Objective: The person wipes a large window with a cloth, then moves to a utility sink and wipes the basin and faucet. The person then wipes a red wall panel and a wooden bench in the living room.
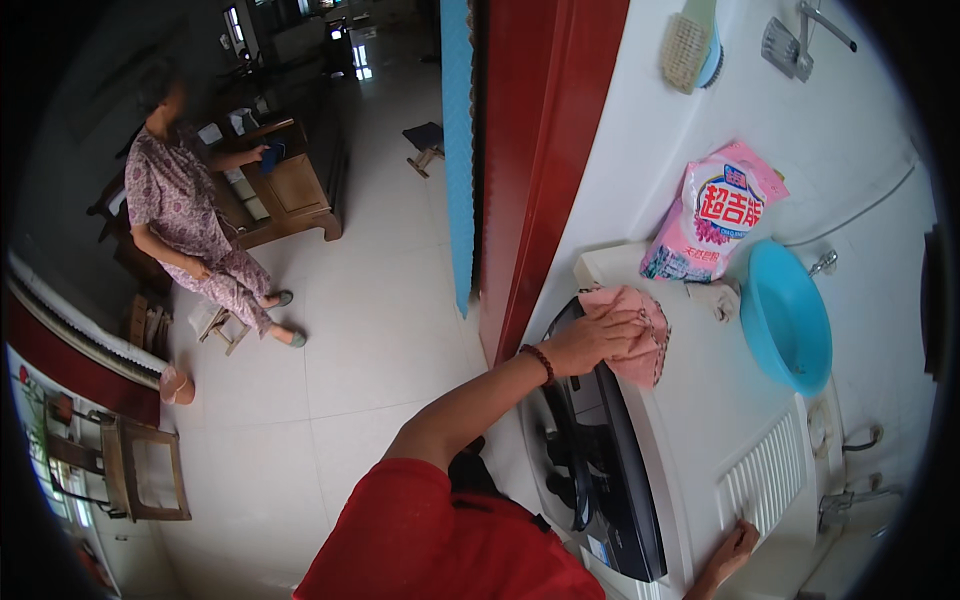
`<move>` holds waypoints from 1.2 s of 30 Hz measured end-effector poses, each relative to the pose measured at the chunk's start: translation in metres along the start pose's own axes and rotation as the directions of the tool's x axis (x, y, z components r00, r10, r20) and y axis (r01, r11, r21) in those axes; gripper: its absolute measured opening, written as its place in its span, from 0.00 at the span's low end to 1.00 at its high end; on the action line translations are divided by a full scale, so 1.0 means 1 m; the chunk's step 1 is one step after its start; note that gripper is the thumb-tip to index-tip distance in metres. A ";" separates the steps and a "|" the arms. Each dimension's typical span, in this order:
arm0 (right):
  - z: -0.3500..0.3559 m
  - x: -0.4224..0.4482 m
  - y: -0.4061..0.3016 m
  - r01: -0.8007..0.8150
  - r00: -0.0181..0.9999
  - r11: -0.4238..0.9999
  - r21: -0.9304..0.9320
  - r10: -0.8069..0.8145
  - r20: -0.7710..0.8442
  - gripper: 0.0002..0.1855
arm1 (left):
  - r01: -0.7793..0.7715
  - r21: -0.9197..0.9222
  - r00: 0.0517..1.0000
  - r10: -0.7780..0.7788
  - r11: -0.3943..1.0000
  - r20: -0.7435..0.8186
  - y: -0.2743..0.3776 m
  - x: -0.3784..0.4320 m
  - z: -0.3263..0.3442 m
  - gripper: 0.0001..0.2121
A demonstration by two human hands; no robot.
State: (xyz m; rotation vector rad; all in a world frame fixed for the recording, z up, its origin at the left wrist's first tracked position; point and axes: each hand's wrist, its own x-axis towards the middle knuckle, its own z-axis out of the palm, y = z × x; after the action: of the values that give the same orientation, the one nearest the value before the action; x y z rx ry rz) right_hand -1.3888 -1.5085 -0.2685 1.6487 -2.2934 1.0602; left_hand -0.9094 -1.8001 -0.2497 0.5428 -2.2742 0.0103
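My left hand [596,341], with a dark bead bracelet at the wrist, presses on a bunched pink cloth [646,360] with a patterned border. The cloth lies at the front corner of a white counter [697,390] and laps onto a black glossy appliance [615,465], which looks like a washing machine. At the lower right, my right hand [736,551] rests with curled fingers at the lower end of a ribbed washboard [769,461] moulded into the counter. I see nothing in it.
A pink detergent bag [709,214], a crumpled pale rag [716,298] and a tilted turquoise basin [784,322] stand at the back. Brushes [690,49] hang on the wall. Beside the counter is a red door frame [551,150]. Across the room, another person [187,202] sits on a low stool.
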 end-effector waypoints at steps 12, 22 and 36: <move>0.013 0.006 -0.013 -0.038 0.999 0.986 -0.161 0.032 -0.043 0.10 | 0.615 -0.112 0.740 -0.621 0.780 -0.259 -0.043 0.012 0.022 0.08; 0.014 0.005 -0.033 -0.133 0.988 0.986 -0.100 0.123 -0.096 0.11 | 0.210 -0.400 0.978 -0.191 0.892 0.087 0.224 0.040 0.069 0.28; -0.002 -0.010 -0.046 -0.023 0.998 0.999 0.039 0.025 -0.054 0.10 | -0.127 -0.044 0.986 0.122 0.991 -0.110 0.156 0.034 0.050 0.12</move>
State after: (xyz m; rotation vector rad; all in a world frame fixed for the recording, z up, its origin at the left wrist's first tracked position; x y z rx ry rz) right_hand -1.3450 -1.5068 -0.2502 1.5890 -2.2777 1.1474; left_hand -1.0250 -1.6804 -0.2354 0.3639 -2.1940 0.0419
